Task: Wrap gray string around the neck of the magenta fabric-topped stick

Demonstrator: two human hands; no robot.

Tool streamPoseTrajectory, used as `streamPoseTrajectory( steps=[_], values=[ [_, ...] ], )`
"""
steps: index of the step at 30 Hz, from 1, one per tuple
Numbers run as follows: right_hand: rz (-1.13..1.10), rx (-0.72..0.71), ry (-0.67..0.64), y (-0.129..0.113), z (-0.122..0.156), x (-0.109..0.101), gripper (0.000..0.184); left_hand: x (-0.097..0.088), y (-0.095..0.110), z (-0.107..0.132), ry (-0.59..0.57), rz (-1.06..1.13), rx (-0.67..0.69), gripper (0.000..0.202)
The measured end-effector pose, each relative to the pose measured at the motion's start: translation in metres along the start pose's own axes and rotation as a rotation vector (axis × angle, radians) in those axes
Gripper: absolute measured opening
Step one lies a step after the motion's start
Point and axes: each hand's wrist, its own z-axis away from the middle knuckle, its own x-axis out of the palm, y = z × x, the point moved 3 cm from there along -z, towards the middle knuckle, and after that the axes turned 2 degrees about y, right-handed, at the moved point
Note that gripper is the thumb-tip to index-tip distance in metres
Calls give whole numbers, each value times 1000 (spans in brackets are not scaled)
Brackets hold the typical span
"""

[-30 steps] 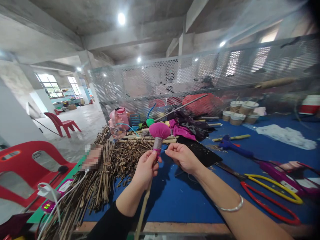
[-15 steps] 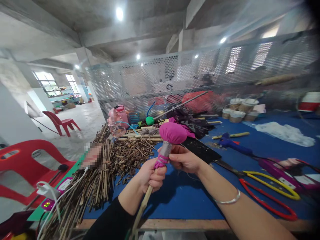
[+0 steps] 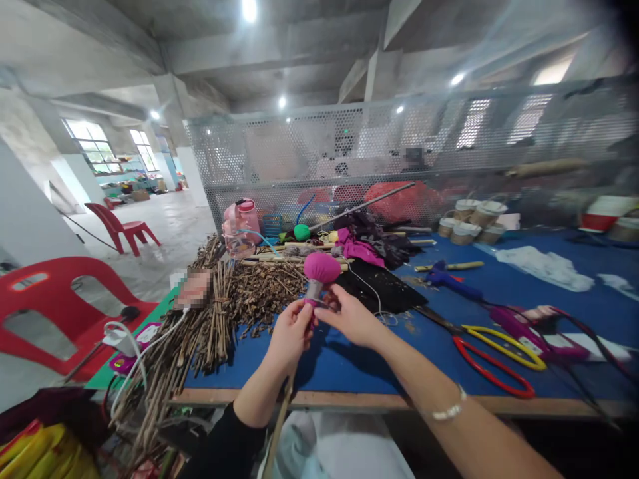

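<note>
A stick (image 3: 281,416) with a round, magenta cloth-covered head (image 3: 322,267) stands upright before me, tilted slightly. Grey wrapping (image 3: 313,291) covers its neck, with magenta binding just below. My left hand (image 3: 290,334) is closed around the stick under the head. Against the neck, my right hand (image 3: 349,316) pinches a dark grey strand (image 3: 325,305) that runs to the wrapped part. Scissors (image 3: 492,362) with one yellow and one red handle lie to the right of my hands. Black cloth (image 3: 382,286) is spread behind my right hand.
Bundled dry twigs (image 3: 217,332) cover the table's left side. A blue-handled tool (image 3: 454,283) with a cord, small pots (image 3: 466,229) and white plastic (image 3: 544,266) lie right. A perforated metal screen (image 3: 299,159) stands behind. A red chair (image 3: 64,313) is at left.
Both hands and the padded stick have moved lower and farther from me. The right hand has come round to the neck's front with the grey strand, and the magenta binding is now mostly covered.
</note>
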Motion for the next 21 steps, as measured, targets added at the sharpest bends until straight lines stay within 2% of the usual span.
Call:
streamPoseTrajectory(
  steps=[3,5,7,9,12,14,16,18,21],
  values=[
    [337,-156,313,-7,71,-2,33,-9,-7,9,-53,38,-5,41],
    [397,-175,381,5,122,5,15,-13,-11,13,-75,57,-8,39],
    [505,-126,416,29,165,17,15,-17,-15,15,-85,88,-24,38],
    [602,-11,406,59,192,33,19,-20,-18,17,-90,120,-35,38],
    [666,257,348,101,214,51,36,-22,-20,18,-83,126,-28,37],
    [672,427,230,122,223,58,48,-22,-20,19,-85,123,-28,36],
    [649,545,97,139,231,61,53,-22,-20,19,-95,127,-39,36],
    [645,556,34,149,236,60,52,-21,-21,19,-104,129,-52,37],
    [707,474,82,156,240,58,55,-20,-21,19,-103,121,-58,38]
  ],
)
